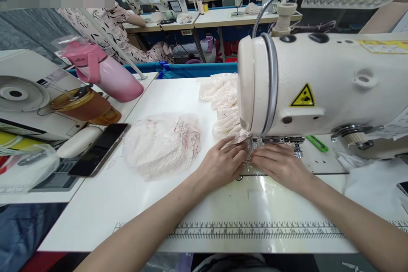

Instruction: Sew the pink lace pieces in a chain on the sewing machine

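My left hand (221, 161) and my right hand (279, 165) lie side by side on the white table, just in front of the sewing machine's (318, 85) presser foot (298, 148). Their fingers lie flat, pressing a small piece of pale lace (245, 144) at the needle. A strip of sewn lace pieces (223, 102) trails away behind the machine head. To the left of my left hand sits a loose pile of pale lace pieces (162, 142).
A black phone (100, 148), a brown bottle (86, 106) and a pink jug (108, 74) lie at the table's left. A green tool (317, 143) rests by the machine. A ruler strip (255, 229) runs along the front edge. Other people sit at machines behind.
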A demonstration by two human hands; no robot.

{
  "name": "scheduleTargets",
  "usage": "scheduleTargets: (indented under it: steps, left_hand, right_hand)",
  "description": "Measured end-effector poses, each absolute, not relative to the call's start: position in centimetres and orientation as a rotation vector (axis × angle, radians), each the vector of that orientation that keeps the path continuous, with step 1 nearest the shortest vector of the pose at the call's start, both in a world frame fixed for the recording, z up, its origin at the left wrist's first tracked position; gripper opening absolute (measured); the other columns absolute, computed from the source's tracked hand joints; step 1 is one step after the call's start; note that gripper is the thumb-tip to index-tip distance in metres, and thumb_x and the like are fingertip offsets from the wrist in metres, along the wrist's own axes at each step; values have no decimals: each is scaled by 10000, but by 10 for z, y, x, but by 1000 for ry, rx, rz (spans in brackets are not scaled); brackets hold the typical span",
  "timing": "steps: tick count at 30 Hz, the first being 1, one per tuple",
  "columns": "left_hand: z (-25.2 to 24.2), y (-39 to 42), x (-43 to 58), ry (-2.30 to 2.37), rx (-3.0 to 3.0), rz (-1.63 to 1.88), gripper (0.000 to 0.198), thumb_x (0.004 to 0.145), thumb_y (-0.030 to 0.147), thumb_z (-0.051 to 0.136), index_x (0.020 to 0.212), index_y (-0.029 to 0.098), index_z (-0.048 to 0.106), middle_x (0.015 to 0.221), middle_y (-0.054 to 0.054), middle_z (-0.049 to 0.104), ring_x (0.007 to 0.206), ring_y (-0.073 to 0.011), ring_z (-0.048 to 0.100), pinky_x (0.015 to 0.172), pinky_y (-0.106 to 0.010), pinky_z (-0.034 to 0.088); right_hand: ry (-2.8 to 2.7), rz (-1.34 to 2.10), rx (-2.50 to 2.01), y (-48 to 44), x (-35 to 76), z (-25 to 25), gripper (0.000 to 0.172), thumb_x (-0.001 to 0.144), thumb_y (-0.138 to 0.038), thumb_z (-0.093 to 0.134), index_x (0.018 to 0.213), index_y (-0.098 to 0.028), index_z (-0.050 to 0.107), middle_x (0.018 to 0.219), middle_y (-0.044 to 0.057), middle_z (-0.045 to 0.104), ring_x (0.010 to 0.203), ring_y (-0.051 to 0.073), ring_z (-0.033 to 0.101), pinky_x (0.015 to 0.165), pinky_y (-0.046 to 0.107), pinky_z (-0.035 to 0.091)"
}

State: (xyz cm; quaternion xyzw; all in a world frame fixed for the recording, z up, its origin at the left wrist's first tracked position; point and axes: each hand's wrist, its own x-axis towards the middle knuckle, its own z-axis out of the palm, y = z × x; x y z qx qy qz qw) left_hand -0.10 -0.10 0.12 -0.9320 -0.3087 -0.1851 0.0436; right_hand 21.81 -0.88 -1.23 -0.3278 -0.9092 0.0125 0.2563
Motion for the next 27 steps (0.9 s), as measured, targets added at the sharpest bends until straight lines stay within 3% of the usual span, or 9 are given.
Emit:
scheduleTargets:
  steps: [7,14,18,22,27]
  left_hand:
    - [-1,-1,1,-994,-2827,-549,144,897,134,446,970,156,569,1048,-53,701,1041,-176,647,1073,-378,397]
    - [-4,-3,3,-1050,-2790,-509,172,892,131,444,1020,140,557,1073,-79,689,1021,-193,652,1093,-412,364]
    - [-4,-3,4,-1053,-2785,-474,280,907,142,438,1168,138,542,1156,-87,671,1092,-199,624,1096,-421,349]
    - [-3,-3,4,-992,-2761,-465,343,945,166,436,1278,166,518,1293,-67,602,1148,-191,593,1097,-424,342]
    - [-1,-4,5,-968,-2752,-427,333,959,214,450,1278,195,545,1303,-45,595,1159,-202,584,1097,-450,337]
  right_hand:
    - [-2443,99,-939,-5,220,-15,244,941,-193,473,1023,-255,695,952,8,714,934,148,637,837,306,525]
    - [-2428,135,-943,-3,224,-22,293,909,-121,498,1108,-250,672,1035,29,708,947,158,657,850,315,559]
    - [-2389,148,-957,-2,226,-25,324,901,-129,502,1142,-279,658,1053,39,705,949,187,663,835,362,573]
    - [-2306,95,-1019,-2,227,-28,269,921,-180,494,1096,-274,676,1051,32,708,881,175,680,773,339,573]
    - [-2246,25,-1120,-2,226,-25,173,921,-262,541,987,-230,697,1002,33,728,772,148,687,594,262,513]
